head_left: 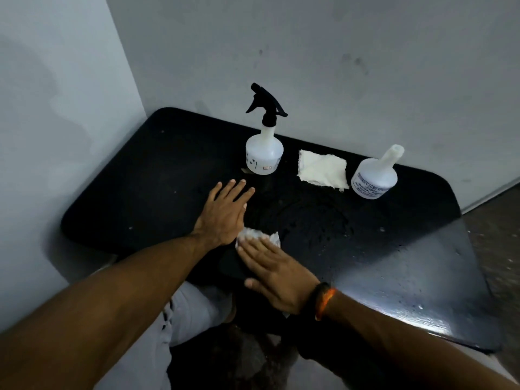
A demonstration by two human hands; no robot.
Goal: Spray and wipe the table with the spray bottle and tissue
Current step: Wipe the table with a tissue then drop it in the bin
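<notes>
Wiping hand: right hand (277, 280) lies flat, fingers pressing a crumpled tissue (257, 237) onto the black bench (135, 198).
Left hand (223, 212): open, palm down, holding nothing, beside the tissue.
Spray bottle (264, 153): upright at the back, near the wall.
Second tissue (322, 169): lies between spray bottle and capless bottle (375, 177).
Surface: wet droplets at centre and right.

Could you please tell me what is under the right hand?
A crumpled tissue lies under the right hand's fingers, pressed flat on the wet black table. Only its far edge shows; the rest, and the table beneath the palm, is covered.
</notes>
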